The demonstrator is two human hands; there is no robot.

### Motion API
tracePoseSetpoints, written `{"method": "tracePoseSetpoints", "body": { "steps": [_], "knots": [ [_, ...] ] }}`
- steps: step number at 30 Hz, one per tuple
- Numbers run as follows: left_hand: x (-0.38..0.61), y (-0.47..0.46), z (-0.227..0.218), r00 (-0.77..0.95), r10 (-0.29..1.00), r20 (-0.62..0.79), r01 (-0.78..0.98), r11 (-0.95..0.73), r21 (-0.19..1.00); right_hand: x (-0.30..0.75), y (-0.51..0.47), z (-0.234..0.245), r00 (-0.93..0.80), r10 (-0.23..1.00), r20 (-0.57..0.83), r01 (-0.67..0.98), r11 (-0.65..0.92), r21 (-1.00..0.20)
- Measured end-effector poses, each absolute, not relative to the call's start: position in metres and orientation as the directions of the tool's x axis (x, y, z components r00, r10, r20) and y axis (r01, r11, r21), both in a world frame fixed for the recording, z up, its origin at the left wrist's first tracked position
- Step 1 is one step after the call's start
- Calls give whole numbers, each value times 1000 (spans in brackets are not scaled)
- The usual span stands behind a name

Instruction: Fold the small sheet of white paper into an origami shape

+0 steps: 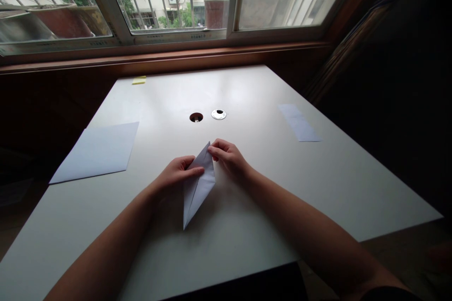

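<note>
A piece of folded white paper [202,190], shaped like a long diamond with a crease down its length, is held between my hands above the table. My left hand [178,169] grips its left edge, thumb lying across the front face and fingers mostly behind it. Near the upper tip, my right hand [228,154] pinches the right edge between thumb and fingers. The lower point of the paper hangs free, aimed toward me.
On the white table [247,216], a white sheet [99,153] lies at the left and a paper strip [299,123] at the right. Beyond my hands are a round hole [196,117] and a metal ring cover [219,114]. A yellow sticky note [139,80] is near the far edge, below the window.
</note>
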State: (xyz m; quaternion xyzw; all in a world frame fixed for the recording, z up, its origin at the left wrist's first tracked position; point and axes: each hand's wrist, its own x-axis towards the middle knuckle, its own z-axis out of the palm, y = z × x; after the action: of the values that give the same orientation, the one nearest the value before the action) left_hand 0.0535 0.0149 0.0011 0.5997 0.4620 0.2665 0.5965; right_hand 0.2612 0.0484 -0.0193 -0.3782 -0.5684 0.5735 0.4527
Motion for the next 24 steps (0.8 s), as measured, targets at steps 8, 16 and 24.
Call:
{"method": "tracePoseSetpoints", "body": {
  "steps": [8, 16, 24],
  "knots": [
    [53, 15, 2, 446, 861, -245, 251, 142, 958, 262, 50, -22, -274, 958, 79, -98, 54, -994],
    [57, 13, -1, 386, 900, -203, 220, 124, 968, 261, 49, -19, -284, 954, 99, -73, 81, -994],
    [57, 16, -5, 327, 934, -147, 224, 74, 972, 260, 46, -14, -335, 934, 125, -8, 130, -992]
  ]
}}
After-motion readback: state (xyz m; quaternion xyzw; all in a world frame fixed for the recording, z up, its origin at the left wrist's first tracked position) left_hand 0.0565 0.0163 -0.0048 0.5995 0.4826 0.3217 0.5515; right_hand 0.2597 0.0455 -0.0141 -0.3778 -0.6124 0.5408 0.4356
